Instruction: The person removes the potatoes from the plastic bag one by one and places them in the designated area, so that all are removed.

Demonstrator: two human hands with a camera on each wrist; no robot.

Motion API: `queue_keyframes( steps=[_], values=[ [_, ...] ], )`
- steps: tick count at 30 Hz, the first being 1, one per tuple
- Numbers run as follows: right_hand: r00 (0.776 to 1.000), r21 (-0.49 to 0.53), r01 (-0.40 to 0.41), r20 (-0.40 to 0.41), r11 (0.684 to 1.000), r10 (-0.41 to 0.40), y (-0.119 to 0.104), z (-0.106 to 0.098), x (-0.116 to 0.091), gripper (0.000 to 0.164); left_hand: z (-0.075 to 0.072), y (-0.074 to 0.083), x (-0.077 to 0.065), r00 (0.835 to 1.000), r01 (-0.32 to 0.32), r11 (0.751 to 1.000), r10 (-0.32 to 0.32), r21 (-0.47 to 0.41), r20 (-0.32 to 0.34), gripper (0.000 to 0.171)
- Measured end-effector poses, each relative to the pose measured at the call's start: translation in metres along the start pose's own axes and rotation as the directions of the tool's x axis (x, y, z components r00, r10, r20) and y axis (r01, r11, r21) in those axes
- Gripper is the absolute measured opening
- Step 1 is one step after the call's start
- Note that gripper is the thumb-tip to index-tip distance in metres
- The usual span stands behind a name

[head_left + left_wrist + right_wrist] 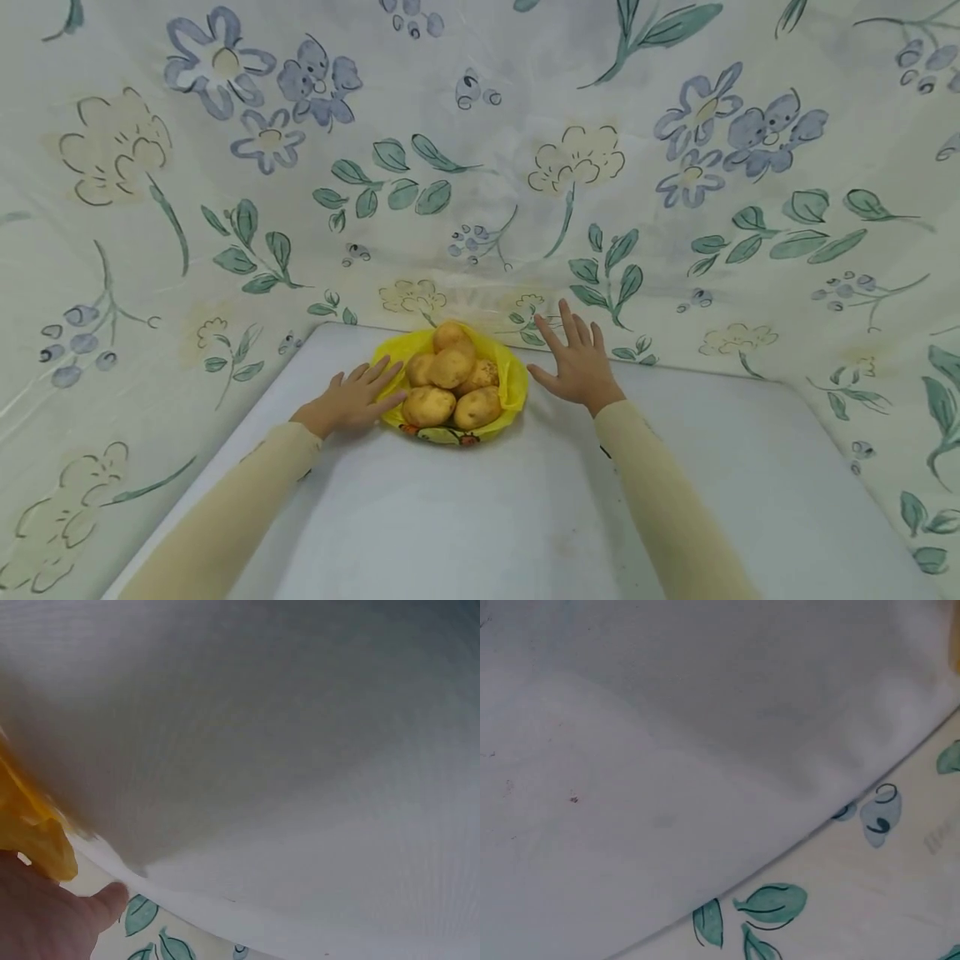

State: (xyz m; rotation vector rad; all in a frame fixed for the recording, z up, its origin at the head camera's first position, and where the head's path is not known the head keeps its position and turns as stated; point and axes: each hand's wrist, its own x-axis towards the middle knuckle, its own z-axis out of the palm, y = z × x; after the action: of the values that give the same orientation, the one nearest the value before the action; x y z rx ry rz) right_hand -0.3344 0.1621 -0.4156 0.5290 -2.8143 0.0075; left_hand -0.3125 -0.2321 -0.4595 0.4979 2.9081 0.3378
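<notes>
Several potatoes [452, 367] are heaped in a yellow plastic bag [514, 379] whose mouth is spread wide around them on the table. At the bag's left edge, my left hand [351, 400] has its fingers stretched out, overlapping the rim in the head view. The left wrist view catches part of that hand [45, 919] right beside the yellow plastic [37, 840]. To the right of the bag, my right hand [579, 367] is raised with spread fingers, its thumb tip close to the rim and nothing held. In the right wrist view the hand is out of sight.
The white table [480, 517] has its back edge just behind the bag. A floral cloth [495, 167] with leaves and blue flowers hangs behind and along both sides. Faint specks mark the tabletop in the right wrist view.
</notes>
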Motion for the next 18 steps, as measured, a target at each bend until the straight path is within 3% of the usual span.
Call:
queue_keyframes(
  steps=[7, 13, 18],
  values=[
    [0.999, 0.028, 0.051, -0.004, 0.998, -0.051, -0.018, -0.002, 0.01, 0.081, -0.004, -0.004, 0.001, 0.994, -0.005, 0.999, 0.009, -0.04, 0.11, 0.095],
    [0.996, 0.03, 0.091, -0.008, 0.995, -0.091, -0.032, -0.002, 0.015, 0.077, -0.006, -0.003, 0.001, 0.989, -0.022, 1.0, 0.023, -0.009, 0.147, 0.107],
    [0.992, 0.021, 0.127, -0.018, 0.992, -0.127, -0.045, 0.001, 0.021, 0.076, -0.008, -0.002, -0.002, 0.987, -0.01, 0.999, 0.004, 0.042, 0.159, 0.107]
  ],
)
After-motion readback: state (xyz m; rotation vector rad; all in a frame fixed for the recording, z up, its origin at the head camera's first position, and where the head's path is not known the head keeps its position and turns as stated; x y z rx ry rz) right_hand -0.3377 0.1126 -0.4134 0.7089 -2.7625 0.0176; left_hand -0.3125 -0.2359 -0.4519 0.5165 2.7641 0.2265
